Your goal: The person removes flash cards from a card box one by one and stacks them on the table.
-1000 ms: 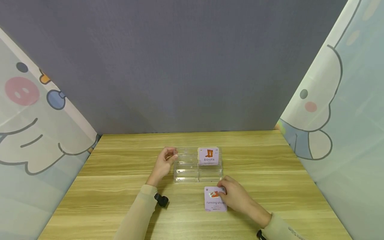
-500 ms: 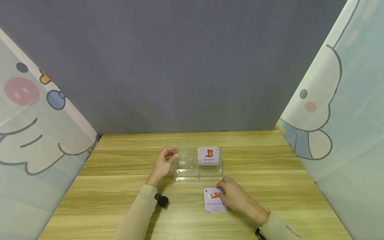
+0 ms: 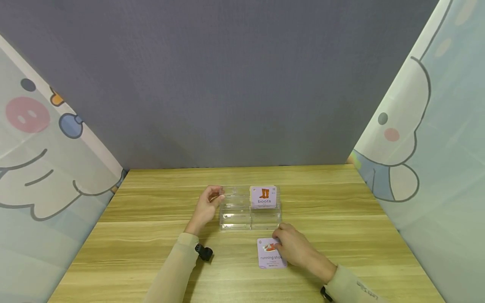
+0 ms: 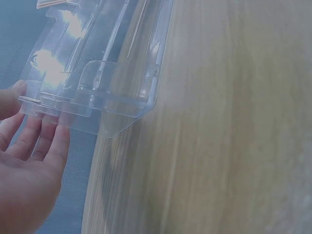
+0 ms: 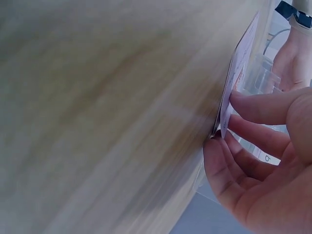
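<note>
**Steady left, even pinch right**

The wooden table (image 3: 151,244) carries everything we handle. Near its middle sits the clear rack (image 3: 235,213). Our left hand (image 3: 206,208) grips the rack's far left edge between thumb and fingers; a light, braced hold should serve best, as hard squeezing might flex the plastic. Our right hand (image 3: 297,249) pinches the running shoes card (image 3: 270,255) near its far right corner, thumb on the printed face, just nearer us than the rack. The boots card (image 3: 263,197) leans in the rack's right half, towards the back. The pinched edge seems layered, though we cannot count layers; we should square thumb against fingertips so nothing slides or bends.
</note>
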`<state>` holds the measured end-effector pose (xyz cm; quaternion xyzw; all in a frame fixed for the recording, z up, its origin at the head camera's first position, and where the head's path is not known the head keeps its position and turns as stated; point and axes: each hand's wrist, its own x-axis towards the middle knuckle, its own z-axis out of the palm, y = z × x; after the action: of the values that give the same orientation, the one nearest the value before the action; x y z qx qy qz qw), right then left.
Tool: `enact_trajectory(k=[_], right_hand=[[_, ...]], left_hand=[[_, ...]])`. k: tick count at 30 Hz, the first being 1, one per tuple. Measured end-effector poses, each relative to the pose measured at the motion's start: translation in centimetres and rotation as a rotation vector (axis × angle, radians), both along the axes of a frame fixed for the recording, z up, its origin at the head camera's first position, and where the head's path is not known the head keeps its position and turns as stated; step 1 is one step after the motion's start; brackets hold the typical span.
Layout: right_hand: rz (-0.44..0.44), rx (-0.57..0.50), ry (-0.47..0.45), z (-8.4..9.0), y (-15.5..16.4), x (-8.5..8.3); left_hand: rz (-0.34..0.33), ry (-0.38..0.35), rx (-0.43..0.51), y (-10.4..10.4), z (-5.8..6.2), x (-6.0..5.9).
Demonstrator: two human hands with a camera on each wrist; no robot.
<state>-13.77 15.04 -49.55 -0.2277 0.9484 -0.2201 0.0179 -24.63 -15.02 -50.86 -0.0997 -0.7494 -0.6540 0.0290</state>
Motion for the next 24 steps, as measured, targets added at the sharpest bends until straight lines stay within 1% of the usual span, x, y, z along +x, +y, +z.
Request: enact_trajectory(k=[4,10,19,24], right_hand=[[0.015,0.029,0.002,0.1,0.0,0.0],[0.016,0.056,0.044,0.2,0.0,-0.2],[-0.014,0.004,0.054,1.6,0.0,-0.6],[-0.047,-0.002,0.044,2.1,0.0,-0.8]], left_hand=[[0.007,0.015,-0.003,0.1,0.1,0.0],[0.012,0.019,0.005,0.1,-0.1,0.0],[0.005,0.007,0.015,0.2,0.0,0.1],[0.004,0.006,0.018,0.2,0.0,0.1]])
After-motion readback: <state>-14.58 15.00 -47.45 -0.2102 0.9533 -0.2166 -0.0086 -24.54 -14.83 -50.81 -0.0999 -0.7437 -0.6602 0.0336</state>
